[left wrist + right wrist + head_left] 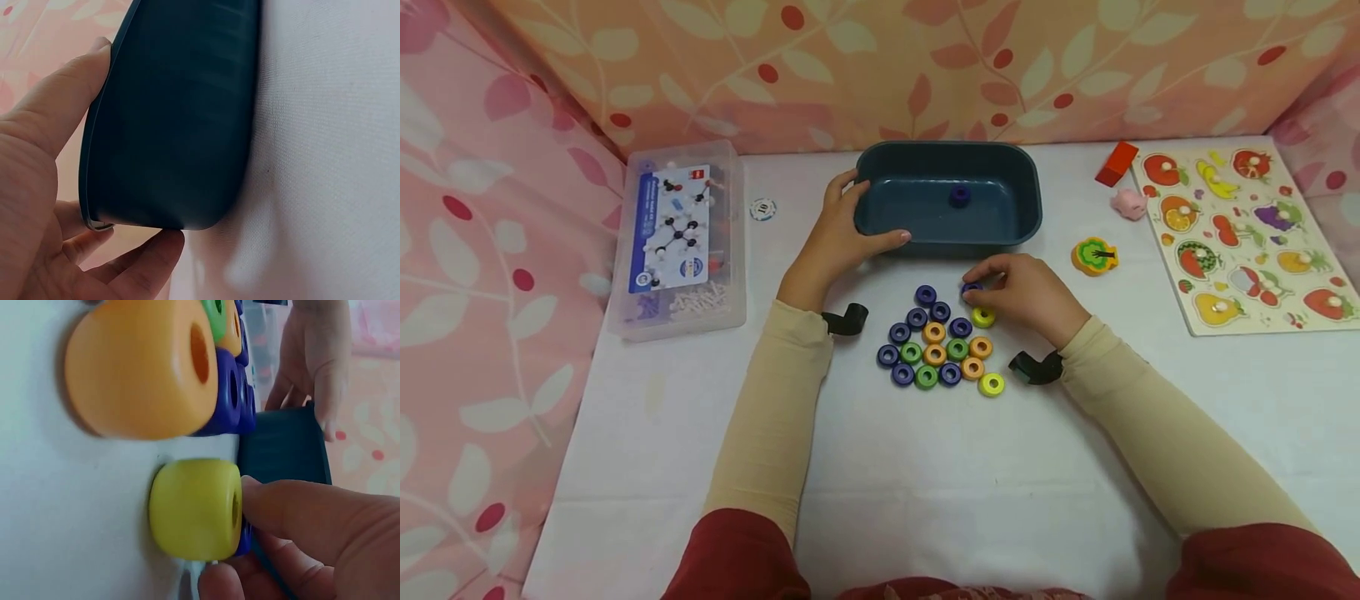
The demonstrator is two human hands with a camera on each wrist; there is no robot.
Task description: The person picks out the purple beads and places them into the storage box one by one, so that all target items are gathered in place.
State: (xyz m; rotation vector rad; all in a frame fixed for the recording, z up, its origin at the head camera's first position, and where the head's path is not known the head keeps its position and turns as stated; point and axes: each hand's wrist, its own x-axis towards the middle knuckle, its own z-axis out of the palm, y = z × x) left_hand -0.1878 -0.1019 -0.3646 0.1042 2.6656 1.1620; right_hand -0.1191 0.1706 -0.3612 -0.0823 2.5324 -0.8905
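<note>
A dark teal plastic basin (947,248) stands at the back of the table with one dark blue ring bead (959,196) inside. My left hand (835,246) grips its left end, thumb at the near rim and the other fingers round the side, also seen in the left wrist view against the basin wall (169,125). My right hand (1030,296) pinches another dark blue bead (972,288) between thumb and fingers, just in front of the basin. A yellow bead (194,509) stands close beside those fingers and partly hides the pinched bead in the right wrist view.
Blue, green, orange and yellow ring beads (935,355) lie clustered before the basin. Left are a clear plastic case (737,250) and a round chip (763,209). Right are a fruit puzzle board (1243,283), red block (1117,163), pink piece (1128,204) and tree piece (1093,256).
</note>
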